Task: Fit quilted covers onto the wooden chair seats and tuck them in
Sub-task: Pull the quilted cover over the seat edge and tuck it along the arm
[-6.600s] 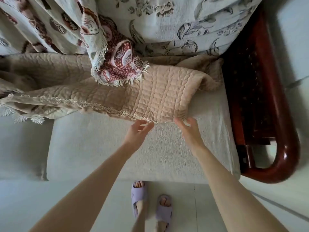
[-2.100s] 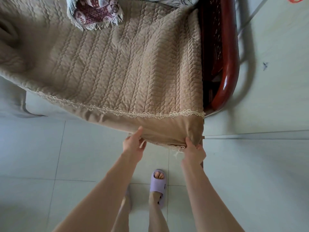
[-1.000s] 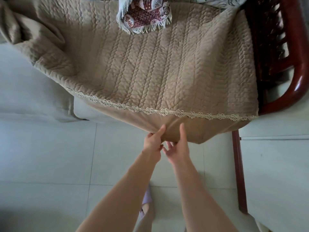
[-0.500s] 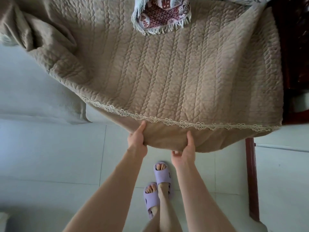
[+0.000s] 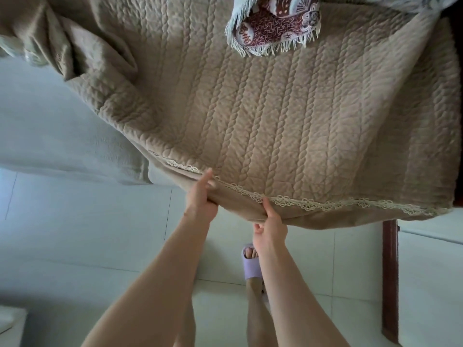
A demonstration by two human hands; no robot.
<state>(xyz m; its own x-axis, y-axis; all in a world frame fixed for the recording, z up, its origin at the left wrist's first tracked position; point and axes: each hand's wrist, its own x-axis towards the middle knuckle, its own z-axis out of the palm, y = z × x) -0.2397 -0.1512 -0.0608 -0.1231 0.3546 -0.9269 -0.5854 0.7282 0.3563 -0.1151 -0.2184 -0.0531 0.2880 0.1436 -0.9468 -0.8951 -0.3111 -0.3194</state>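
The beige quilted cover with lace trim lies spread over the seat, its front flap hanging down near the dark red wooden chair leg. Our left hand and right hand both grip that flap just below the lace, fingers closed on it. We judge tucking is in hand: next we push the flap under the seat front.

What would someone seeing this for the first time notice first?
The big tan quilted cover fills the upper frame, smooth on the right and bunched at upper left, with lace trim along its front edge. At that edge the left hand and right hand both grip the hanging hem. A red patterned fringed throw overlaps it at the top, and a purple slipper shows below the hands.
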